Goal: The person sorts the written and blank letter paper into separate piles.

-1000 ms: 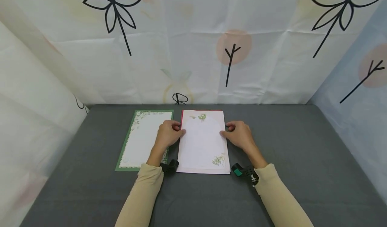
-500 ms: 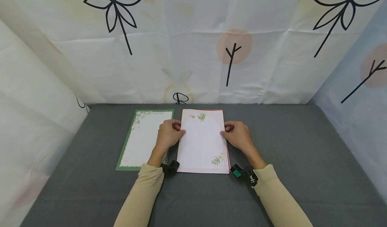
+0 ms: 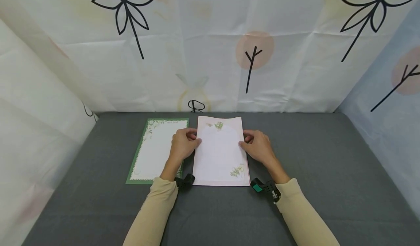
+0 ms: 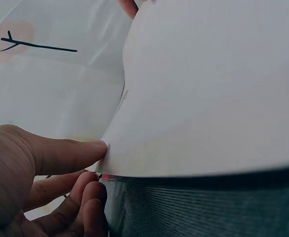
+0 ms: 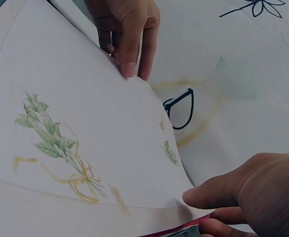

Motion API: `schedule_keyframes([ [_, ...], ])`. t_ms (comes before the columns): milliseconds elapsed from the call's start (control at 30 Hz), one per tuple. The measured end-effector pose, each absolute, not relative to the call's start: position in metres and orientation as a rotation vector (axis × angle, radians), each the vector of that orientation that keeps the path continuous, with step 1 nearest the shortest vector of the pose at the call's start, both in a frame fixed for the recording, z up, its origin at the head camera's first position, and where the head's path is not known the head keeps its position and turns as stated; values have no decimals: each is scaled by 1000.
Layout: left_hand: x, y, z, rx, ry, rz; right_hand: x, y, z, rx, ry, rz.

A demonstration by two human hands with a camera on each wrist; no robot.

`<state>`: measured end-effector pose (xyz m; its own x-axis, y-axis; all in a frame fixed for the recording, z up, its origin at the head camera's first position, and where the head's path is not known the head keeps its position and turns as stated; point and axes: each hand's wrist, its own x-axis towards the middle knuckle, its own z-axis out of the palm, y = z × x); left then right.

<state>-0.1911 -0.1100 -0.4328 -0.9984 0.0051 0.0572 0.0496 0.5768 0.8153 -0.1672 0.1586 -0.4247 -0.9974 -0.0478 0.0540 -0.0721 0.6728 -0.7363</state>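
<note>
On the grey table (image 3: pixel 311 158), both hands pinch the pink sheet's (image 3: pixel 219 155) side edges: left hand (image 3: pixel 182 144), right hand (image 3: pixel 259 145). Its far end is raised; the lift looks barely begun, a green-bordered sheet (image 3: pixel 154 151) already lying alongside.

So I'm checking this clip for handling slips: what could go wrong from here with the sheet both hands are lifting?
1. The left hand and right hand pinch the pink sheet only at its side edges; it already bows, so it could crease.
2. A red sheet shows right beneath, so it might drag along.
3. The green-bordered sheet lies under the left hand and could be nudged.
</note>
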Motion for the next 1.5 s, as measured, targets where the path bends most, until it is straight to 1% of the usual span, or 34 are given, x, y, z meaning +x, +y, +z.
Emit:
schedule_keyframes([
  [367,-195,-112,-426,-115,-2793,-1589,-168,166,-421,132,-2800,1395],
  [700,-193,-121,-419,-208,-2804,-1828,-169,173,-418,137,-2788,1673],
  [933,-193,-120,-418,-173,-2751,-1864,-167,178,-419,33,-2740,1736],
  [1133,-189,-117,-417,-98,-2721,-1902,-164,183,-416,13,-2685,1777],
  [1300,-186,-108,-417,-85,-2704,-1854,-163,192,-412,16,-2619,1816],
  [1500,-187,-77,-414,-99,-2690,-1791,-161,218,-408,2,-2620,1741],
])
